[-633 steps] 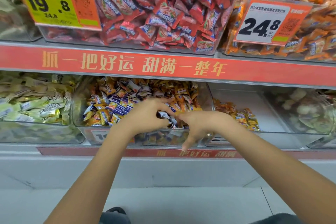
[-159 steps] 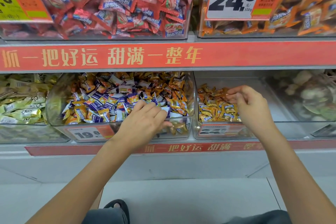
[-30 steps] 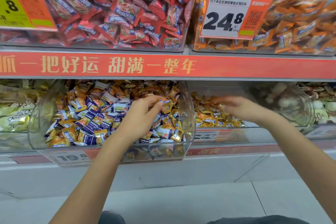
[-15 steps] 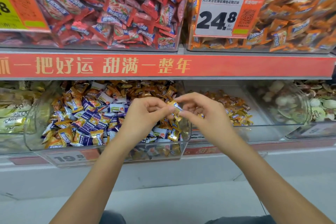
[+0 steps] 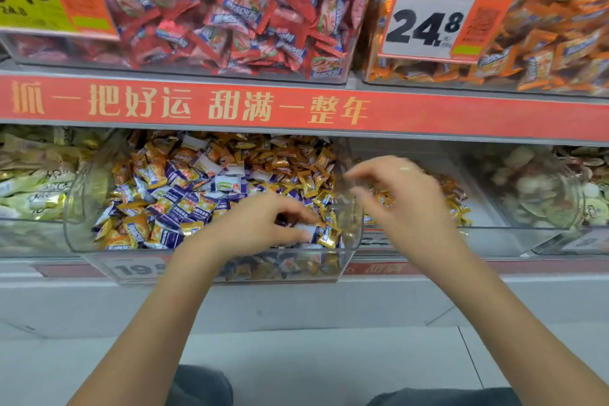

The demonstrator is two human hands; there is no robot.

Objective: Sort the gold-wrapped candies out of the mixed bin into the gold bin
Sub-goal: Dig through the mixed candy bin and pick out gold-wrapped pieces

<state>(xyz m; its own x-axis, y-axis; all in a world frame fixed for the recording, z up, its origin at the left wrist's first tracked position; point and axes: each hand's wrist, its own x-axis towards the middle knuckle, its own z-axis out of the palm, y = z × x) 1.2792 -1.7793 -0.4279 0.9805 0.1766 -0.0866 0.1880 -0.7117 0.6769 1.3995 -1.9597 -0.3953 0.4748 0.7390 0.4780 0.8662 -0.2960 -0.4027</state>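
Overhead red candies (image 5: 230, 10), left hand (image 5: 253, 227) pinching mixed-bin candies (image 5: 323, 234), right hand (image 5: 402, 198) loosely spread.

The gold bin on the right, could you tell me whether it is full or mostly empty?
Mostly empty: the gold bin holds only a small heap of gold-wrapped candies beside the right hand, with bare floor showing.

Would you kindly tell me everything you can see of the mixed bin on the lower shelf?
The mixed bin is a clear plastic tub with rounded corners, standing on the lower shelf under the red banner. It is heaped with gold, purple and white wrapped candies. A price label sits on its front, partly hidden by the left arm. The left hand reaches into its front right corner among the candies; whether it grips one cannot be told.
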